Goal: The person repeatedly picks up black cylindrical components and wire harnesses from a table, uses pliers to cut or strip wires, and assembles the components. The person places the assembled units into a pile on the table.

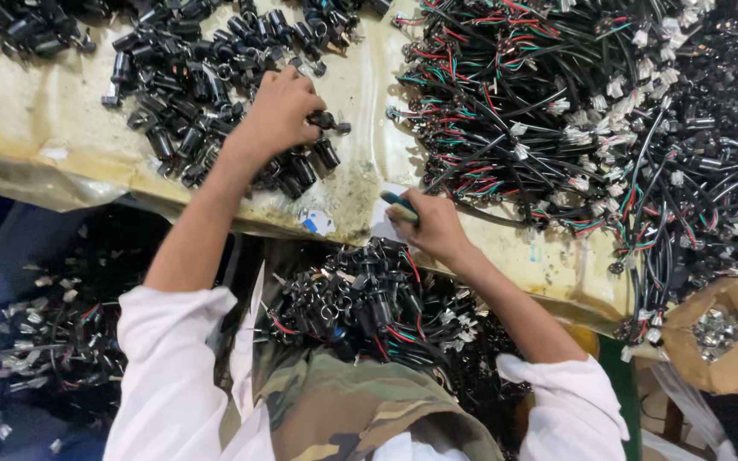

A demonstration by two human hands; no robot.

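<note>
My left hand [279,109] reaches into a pile of small black cylindrical connectors [190,77] on the worn yellowish tabletop [36,119], with its fingers closed on one black connector [328,124] at the pile's right edge. My right hand [430,224] rests near the table's front edge and grips a small tool with a teal and yellow handle [400,205]. A big tangle of black cable harnesses with red, green and white wires [574,111] lies just right of that hand.
A bundle of finished wired connectors [360,303] lies on my lap below the table edge. More wired pieces [53,324] are heaped at lower left. A brown paper bag of small metal parts [719,329] stands at lower right.
</note>
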